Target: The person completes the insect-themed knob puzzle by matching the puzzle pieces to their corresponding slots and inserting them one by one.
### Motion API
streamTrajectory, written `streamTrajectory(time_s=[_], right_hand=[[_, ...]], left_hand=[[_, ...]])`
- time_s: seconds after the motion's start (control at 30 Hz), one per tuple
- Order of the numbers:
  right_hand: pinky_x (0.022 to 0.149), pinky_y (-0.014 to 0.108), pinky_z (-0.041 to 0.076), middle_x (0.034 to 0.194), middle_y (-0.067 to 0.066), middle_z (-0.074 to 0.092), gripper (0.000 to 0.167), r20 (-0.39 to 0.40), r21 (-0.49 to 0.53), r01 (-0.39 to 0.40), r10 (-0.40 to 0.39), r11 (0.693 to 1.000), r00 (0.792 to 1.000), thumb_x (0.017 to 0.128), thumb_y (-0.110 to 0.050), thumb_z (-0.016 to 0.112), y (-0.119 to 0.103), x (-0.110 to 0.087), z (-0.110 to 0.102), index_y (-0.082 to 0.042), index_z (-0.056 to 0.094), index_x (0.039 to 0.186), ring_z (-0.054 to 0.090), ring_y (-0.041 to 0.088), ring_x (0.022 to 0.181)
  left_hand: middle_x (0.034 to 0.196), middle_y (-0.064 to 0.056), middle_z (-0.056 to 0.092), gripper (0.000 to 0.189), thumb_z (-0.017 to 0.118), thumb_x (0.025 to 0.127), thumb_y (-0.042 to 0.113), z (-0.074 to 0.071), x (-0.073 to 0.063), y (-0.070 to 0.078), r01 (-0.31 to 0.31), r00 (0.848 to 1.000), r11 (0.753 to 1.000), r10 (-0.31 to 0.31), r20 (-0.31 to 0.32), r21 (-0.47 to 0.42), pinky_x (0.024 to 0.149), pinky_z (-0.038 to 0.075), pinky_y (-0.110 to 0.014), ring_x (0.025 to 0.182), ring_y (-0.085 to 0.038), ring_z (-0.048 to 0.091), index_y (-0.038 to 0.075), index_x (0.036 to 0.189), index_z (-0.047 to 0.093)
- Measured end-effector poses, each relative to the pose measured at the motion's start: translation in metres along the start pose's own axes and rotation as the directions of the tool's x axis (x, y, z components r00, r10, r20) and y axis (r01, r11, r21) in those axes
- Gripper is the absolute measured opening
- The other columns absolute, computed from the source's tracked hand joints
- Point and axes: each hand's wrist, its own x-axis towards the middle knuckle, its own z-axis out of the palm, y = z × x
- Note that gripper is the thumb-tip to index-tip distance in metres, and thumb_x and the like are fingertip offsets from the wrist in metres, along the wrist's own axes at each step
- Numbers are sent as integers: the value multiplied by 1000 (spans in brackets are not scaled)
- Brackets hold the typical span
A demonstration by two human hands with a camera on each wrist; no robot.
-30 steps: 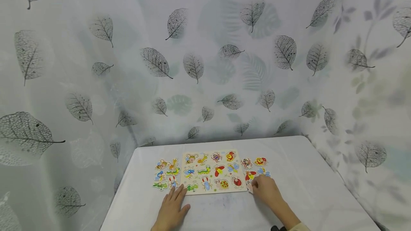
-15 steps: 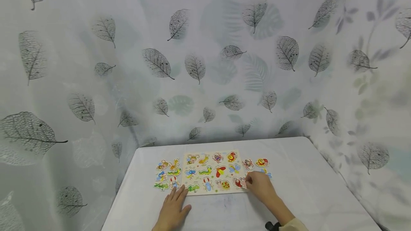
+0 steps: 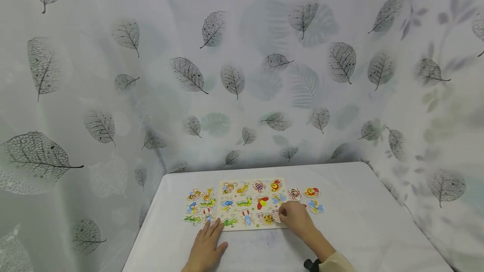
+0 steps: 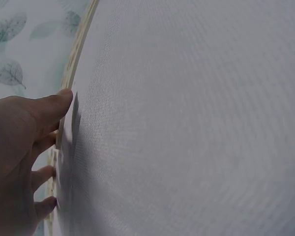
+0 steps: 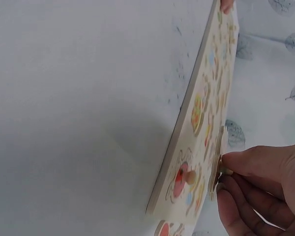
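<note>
And here's the right hand, thumb and fingers pinching a small wooden puzzle piece, holding it just above the near right part of the puzzle board, close to a knobbed red bug lying in the board! Over at the near left corner, the left hand lies flat, fingers straight and spread, while loose bug pieces sit either side of the board, a blue-winged one out right on the white table.
</note>
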Motion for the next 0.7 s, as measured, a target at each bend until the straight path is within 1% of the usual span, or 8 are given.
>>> streamTrajectory(time_s=[0.13,0.2,0.33,0.43,0.57,0.63,0.7], right_hand=[[58,21,49,72,-9,66,10,16,6,20,-20,1000,1000,82,-5,85,-8,3,6,-12,78,80,52,5,66],[58,21,49,72,-9,66,10,21,3,31,-31,1000,999,82,-5,85,-11,4,9,-12,78,80,52,5,66],[58,20,49,71,-10,66,9,28,-2,51,-51,999,998,83,-6,85,-17,8,14,-12,78,81,51,5,65],[58,20,49,71,-9,65,9,41,22,60,-60,998,997,83,-6,85,-20,10,18,-11,78,81,51,7,65],[58,20,48,70,-9,63,9,68,42,52,-54,998,996,84,-6,84,-23,13,24,-12,78,82,51,7,66],[59,21,48,70,-9,62,9,81,32,40,-42,999,996,84,-7,84,-24,14,27,-12,78,81,50,8,66],[60,21,49,70,-9,62,9,89,23,32,-34,999,995,84,-7,85,-25,15,30,-13,79,81,50,8,66]], left_hand=[[162,-13,45,63,72,96,39,-5,0,3,30,999,1000,-30,43,-2,118,26,-74,151,-49,30,9,150,54],[162,-12,45,63,72,96,39,-6,0,4,35,998,999,-35,46,4,118,26,-73,151,-48,30,10,150,54],[161,-13,46,63,73,96,37,-4,1,3,27,999,1000,-27,28,3,116,29,-74,150,-49,33,9,149,55],[161,-13,46,62,72,96,37,-2,0,1,22,1000,1000,-22,22,2,116,29,-74,149,-49,33,9,149,55],[160,-13,47,62,72,95,38,-1,0,-2,11,1000,1000,-11,10,8,116,29,-74,149,-50,34,10,148,56],[159,-14,48,62,72,95,39,0,0,-2,-3,1000,1000,3,-2,13,115,30,-75,147,-51,35,10,147,56],[159,-14,48,61,72,95,39,-1,0,-2,-6,1000,1000,6,-1,9,114,30,-75,147,-51,35,10,147,56]])
